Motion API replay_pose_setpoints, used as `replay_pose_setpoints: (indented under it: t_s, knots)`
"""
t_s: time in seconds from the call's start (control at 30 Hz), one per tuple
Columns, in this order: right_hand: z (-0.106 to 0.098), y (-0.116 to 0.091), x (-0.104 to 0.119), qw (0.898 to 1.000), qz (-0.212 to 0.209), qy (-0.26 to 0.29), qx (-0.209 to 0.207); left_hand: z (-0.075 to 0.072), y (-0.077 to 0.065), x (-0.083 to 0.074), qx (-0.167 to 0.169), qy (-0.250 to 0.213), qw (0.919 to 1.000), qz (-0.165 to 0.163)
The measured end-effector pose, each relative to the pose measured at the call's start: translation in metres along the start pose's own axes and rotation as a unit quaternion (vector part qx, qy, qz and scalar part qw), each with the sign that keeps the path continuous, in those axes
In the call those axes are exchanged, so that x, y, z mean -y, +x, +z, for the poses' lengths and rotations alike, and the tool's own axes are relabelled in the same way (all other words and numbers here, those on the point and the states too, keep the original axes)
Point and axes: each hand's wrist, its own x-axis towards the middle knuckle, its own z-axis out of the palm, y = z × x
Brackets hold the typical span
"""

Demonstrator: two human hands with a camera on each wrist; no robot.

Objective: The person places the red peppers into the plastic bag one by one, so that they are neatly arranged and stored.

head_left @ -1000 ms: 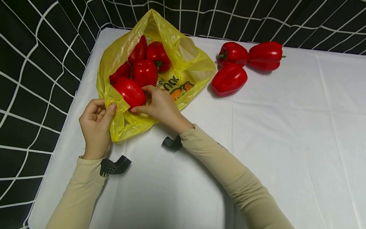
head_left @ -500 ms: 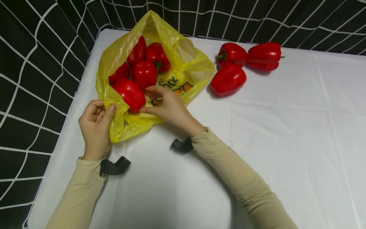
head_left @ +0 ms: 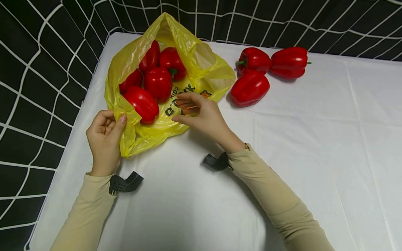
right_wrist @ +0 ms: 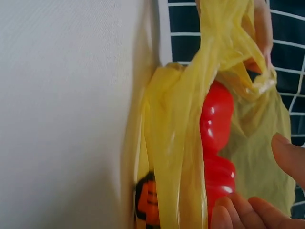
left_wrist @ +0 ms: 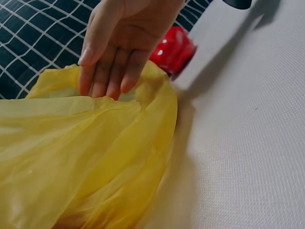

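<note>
A yellow plastic bag (head_left: 201,52) with dark printing lies spread on the table, its mouth facing me. Several red bell peppers sit inside, the nearest bell pepper (head_left: 142,104) close to the bag's left edge. My left hand (head_left: 105,139) pinches that edge between thumb and fingers. Over the bag's lower right part hovers my right hand (head_left: 207,118), fingers loosely extended and apart from the peppers. From the left wrist view, the right hand (left_wrist: 128,43) shows its bare palm above the bag. In the right wrist view, its fingertips (right_wrist: 233,210) appear near the red peppers.
Three more bell peppers rest on the white table right of the bag: one with its stem facing left (head_left: 254,61), one at the far right (head_left: 289,62), and a nearer pepper (head_left: 250,88). Dark cloth with white netting (head_left: 41,104) borders the left and back sides.
My right hand has let go of the nearest pepper in the bag and drawn back to the right, its fingers spreading apart. The left hand keeps its hold on the bag.
</note>
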Motion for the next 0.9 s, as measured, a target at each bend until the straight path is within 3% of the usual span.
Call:
replay_pose_setpoints:
  t_s: [0.33,0.57,0.9]
  knots:
    - [-0.018,-0.003,0.004,1.000,0.002,0.021,-0.020,0.000,-0.001,0.000,-0.001,0.009,1.0000,-0.003]
    - [-0.038,-0.004,0.010,0.998,0.018,0.013,-0.059,0.000,-0.001,0.001,0.000,0.009,1.0000,-0.002]
    - [-0.062,-0.007,0.015,0.994,0.004,0.032,-0.107,0.000,-0.001,0.002,-0.001,0.005,1.0000,-0.003]
